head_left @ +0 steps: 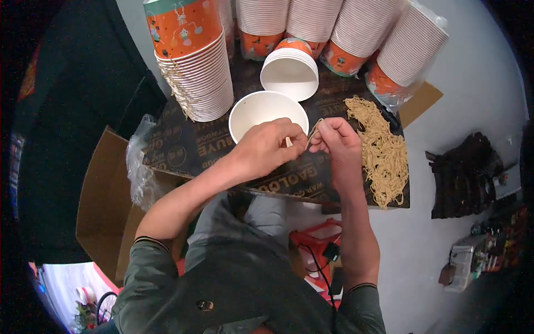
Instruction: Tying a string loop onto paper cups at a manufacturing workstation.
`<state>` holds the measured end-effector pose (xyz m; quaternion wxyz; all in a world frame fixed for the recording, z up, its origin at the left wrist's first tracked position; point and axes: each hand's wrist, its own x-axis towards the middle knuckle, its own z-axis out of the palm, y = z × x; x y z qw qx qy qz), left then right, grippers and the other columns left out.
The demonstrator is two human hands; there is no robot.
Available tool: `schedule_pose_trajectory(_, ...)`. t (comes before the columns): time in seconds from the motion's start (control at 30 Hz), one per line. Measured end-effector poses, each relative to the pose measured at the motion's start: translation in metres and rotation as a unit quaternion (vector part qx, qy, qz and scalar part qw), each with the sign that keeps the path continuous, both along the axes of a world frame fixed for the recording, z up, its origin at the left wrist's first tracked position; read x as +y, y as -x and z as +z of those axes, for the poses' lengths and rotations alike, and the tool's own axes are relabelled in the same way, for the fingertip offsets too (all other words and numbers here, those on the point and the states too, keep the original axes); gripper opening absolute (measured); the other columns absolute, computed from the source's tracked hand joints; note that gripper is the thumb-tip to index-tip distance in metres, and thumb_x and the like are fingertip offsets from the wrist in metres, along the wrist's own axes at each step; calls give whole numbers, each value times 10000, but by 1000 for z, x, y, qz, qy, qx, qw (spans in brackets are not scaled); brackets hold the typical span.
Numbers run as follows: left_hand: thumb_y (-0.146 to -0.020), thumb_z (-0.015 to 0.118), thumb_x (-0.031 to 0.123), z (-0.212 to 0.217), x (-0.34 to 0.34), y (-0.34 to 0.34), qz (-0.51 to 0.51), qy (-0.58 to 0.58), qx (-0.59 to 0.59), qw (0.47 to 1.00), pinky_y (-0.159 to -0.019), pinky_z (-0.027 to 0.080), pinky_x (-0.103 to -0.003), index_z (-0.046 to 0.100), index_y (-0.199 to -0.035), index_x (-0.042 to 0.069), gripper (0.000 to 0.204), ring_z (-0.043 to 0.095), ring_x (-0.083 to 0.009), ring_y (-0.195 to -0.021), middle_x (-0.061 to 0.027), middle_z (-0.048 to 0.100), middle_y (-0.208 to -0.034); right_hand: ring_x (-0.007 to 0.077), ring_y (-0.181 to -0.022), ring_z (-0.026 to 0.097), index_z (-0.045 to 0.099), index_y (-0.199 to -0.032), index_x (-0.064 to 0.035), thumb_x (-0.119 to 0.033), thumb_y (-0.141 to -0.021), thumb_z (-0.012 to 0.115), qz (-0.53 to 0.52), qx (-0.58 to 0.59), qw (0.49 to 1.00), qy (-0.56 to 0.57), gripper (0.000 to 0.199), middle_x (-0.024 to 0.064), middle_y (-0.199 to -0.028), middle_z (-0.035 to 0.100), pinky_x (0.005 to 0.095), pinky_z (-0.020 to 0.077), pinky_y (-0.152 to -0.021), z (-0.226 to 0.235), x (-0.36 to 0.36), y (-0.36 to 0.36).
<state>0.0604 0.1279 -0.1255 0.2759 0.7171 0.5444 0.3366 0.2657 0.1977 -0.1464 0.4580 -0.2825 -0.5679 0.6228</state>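
Note:
A thin loop of tan string (314, 132) stretches between my two hands above the front of the table. My right hand (340, 142) is closed, pinching the string between thumb and fingers. My left hand (271, 146) is closed too, its fingertips meeting the string's lower end; its palm faces down and hides part of its grip. Just behind the left hand stands a white paper bowl (261, 106), its mouth up, its near rim partly covered by that hand. To the right of my right hand lies a tangled heap of tan strings (384, 158).
Behind the bowl, a short stack of paper bowls (289, 75) lies tipped over. A tall upside-down stack (200, 83) at left has tan strings down its side. Wrapped stacks (414, 47) line the back. A black object (390, 118) touches the heap. An open carton (103, 195) stands left.

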Motion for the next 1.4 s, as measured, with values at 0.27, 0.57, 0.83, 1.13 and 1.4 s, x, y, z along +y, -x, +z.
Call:
schedule_pose_trajectory(0.27,-991,769,184,4,-1,-6,9,-25,-46,999,-780,560,-355,736,-1071,33,174,654,-177,-906,-65,667,-986,72,-795,649,690,-1062,-37,-215,-1098,689,-12,5,1000,0,181,16,-913,713,247,544,-721,-5,-2,0)
schedule_pose_trajectory(0.57,-1027,738,200,7,3,-7,-51,-36,-62,996,-773,501,-302,724,-1013,15,185,612,-139,-914,-49,654,-975,85,-726,597,676,-1036,-42,-203,-1092,675,-63,36,997,-6,171,5,-845,661,263,501,-681,1,-1,-8)
schedule_pose_trajectory(0.83,-1018,759,178,29,-16,-12,-1,70,-178,982,-682,453,-271,741,-980,24,160,539,-60,-756,27,649,-833,111,-691,593,656,-1011,-52,-242,-1081,682,-113,57,992,9,204,11,-800,639,270,489,-665,9,1,-19)
schedule_pose_trajectory(1.13,-1014,787,179,31,-8,-11,-12,81,-165,983,-573,410,-230,733,-963,60,140,525,-23,-652,57,622,-767,104,-685,590,656,-983,-62,-228,-1082,678,-125,48,991,-4,195,11,-777,634,276,487,-641,-2,-7,-33)
schedule_pose_trajectory(1.4,-950,780,168,33,0,-18,-3,77,-154,985,-744,537,-351,749,-919,4,169,655,-148,-777,-55,728,-824,101,-683,581,666,-961,-78,-206,-1093,665,-108,25,994,18,183,-6,-781,625,278,485,-640,-17,-4,-56)
